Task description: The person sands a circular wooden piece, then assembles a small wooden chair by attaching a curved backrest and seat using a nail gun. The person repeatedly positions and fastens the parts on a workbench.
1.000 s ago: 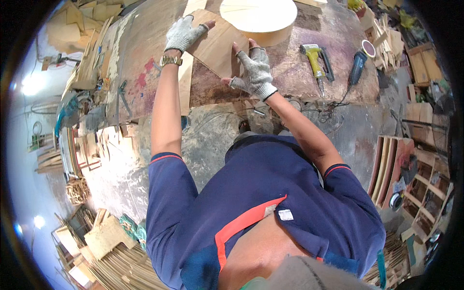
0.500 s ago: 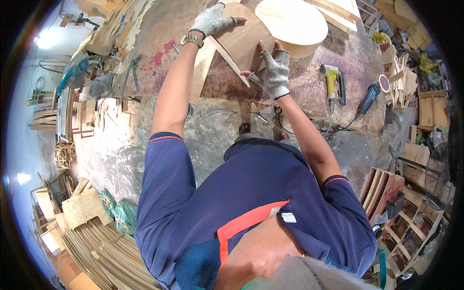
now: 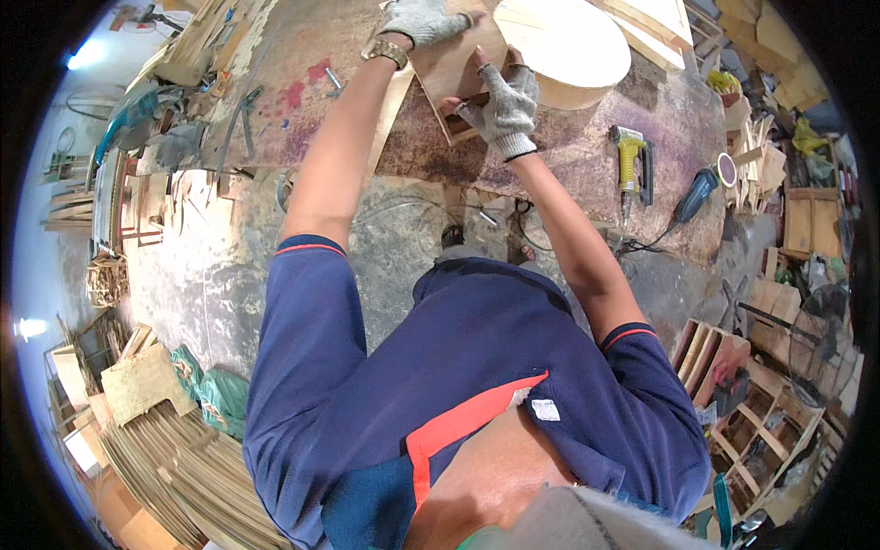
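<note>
A brown wooden panel (image 3: 461, 57) with a thin edge strip lies between my hands at the top of the view, tilted on the workbench. My left hand (image 3: 420, 22), in a grey fingerless glove, grips its far left side, the thumb stretched over its face. Some left fingers are cut off by the frame's edge. My right hand (image 3: 510, 105), gloved alike, holds the near right side, fingertips on the face and thumb by the near end. A dark gap shows beneath that end. Right of the panel stands a round wooden piece (image 3: 568, 46) with a pale top.
On the workbench (image 3: 568, 151) at right lie a yellow nail gun (image 3: 630, 158) and a blue corded grinder (image 3: 698, 194). Pliers-like tools (image 3: 240, 128) rest at left. Wood strips (image 3: 174, 477) are stacked on the floor at lower left; a wooden rack (image 3: 765, 440) stands at lower right.
The panel has turned and tilted, so its face looks narrower and a dark gap shows at its near end. Both hands have shifted slightly with it, the right one a little nearer the left.
</note>
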`<state>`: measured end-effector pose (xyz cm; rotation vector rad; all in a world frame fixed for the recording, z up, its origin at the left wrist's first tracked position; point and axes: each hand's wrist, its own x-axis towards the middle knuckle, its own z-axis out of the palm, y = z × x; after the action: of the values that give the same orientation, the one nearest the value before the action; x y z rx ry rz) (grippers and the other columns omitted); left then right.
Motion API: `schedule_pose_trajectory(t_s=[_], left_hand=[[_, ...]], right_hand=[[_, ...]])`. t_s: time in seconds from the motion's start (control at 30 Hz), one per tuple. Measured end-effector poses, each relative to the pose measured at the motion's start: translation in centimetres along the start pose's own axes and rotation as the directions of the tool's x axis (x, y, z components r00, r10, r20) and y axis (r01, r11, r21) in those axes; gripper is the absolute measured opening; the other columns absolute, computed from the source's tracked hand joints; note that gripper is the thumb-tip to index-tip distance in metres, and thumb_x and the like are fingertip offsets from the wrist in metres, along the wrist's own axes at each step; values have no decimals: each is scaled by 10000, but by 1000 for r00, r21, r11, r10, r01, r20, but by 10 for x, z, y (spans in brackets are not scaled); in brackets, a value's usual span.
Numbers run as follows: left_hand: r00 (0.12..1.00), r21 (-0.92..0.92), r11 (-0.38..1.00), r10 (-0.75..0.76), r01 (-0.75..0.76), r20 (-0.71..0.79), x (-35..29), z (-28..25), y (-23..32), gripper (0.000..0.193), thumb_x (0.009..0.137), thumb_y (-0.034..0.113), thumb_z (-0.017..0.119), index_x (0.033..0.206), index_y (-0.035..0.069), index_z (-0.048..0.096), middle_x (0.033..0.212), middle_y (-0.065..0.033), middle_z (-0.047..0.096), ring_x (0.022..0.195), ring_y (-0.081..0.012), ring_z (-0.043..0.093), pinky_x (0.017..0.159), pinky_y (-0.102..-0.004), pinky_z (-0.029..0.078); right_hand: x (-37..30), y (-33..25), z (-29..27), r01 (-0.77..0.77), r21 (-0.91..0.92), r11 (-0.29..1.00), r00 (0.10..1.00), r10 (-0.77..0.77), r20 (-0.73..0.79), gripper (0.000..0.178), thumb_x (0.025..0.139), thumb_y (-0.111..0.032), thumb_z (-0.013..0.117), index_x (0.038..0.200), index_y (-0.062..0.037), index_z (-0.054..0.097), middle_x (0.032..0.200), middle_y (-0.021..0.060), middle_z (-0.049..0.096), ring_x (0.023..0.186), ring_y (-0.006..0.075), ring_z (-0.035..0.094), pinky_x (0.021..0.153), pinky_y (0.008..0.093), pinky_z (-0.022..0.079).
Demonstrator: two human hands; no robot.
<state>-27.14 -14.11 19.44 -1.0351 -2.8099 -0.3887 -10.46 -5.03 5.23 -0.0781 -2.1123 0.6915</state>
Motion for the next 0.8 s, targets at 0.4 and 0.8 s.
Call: schedule_pose_trajectory(t_s=[0.4, 0.8], left_hand=[[970, 210, 947, 232, -244, 77, -5, 29, -29, 1057, 773, 846, 676, 1403, 2, 583, 1411, -231, 623, 1322, -389, 587, 1129, -493, 441], [913, 251, 905, 385, -344, -134, -81, 32, -6, 1268, 674, 925, 675, 1522, -4, 510, 1531, -273, 531, 1458, -392, 479, 1212, -520, 348]], right_hand=[[-30, -16, -12, -492, 532, 689, 849, 515, 118, 805, 764, -234, 944, 1471, -75, 593, 1272, 158, 678, 1102, 280, 681, 949, 386, 576], [-84, -34, -40, -690, 440, 575, 719, 614, 325, 732, 741, -231, 929, 1393, -87, 627, 1245, 139, 692, 1108, 295, 702, 910, 417, 579]])
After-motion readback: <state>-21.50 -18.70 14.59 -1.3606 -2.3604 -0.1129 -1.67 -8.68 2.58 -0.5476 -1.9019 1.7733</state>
